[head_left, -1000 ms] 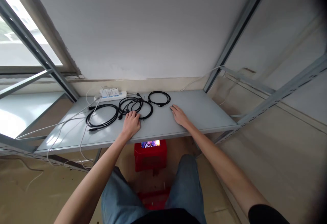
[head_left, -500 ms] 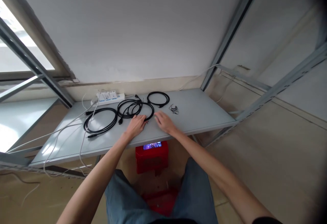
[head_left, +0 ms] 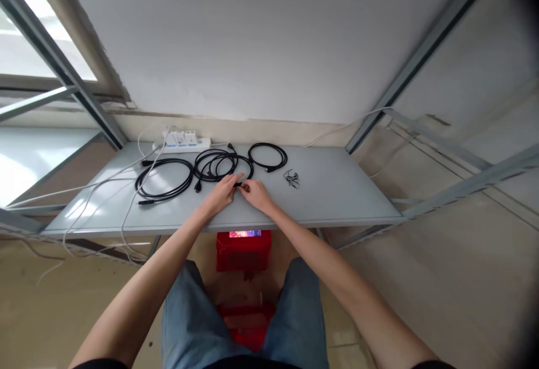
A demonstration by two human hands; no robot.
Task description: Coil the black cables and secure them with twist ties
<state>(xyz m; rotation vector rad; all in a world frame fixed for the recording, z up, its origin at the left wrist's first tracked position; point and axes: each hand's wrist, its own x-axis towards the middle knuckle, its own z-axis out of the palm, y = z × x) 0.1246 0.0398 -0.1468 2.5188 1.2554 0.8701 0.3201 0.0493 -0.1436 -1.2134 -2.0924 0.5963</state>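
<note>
Three coiled black cables lie on a grey shelf (head_left: pixel 337 189): a large coil (head_left: pixel 163 179) at the left, a tangled middle coil (head_left: pixel 219 165), and a small coil (head_left: pixel 268 156) to the right. My left hand (head_left: pixel 223 192) and my right hand (head_left: pixel 254 193) meet at the near edge of the middle coil, fingers pinched on the cable between them. A small tangle of thin black ties (head_left: pixel 291 178) lies just right of my right hand.
A white power strip (head_left: pixel 182 141) sits at the back of the shelf, with white cords trailing off the left edge. A red crate (head_left: pixel 243 251) with a lit phone screen stands on the floor below. Grey metal uprights frame both sides.
My right hand moved left from the thin ties, which now lie uncovered, to the middle coil. My left hand shifted slightly forward, and both hands now pinch that cable.
</note>
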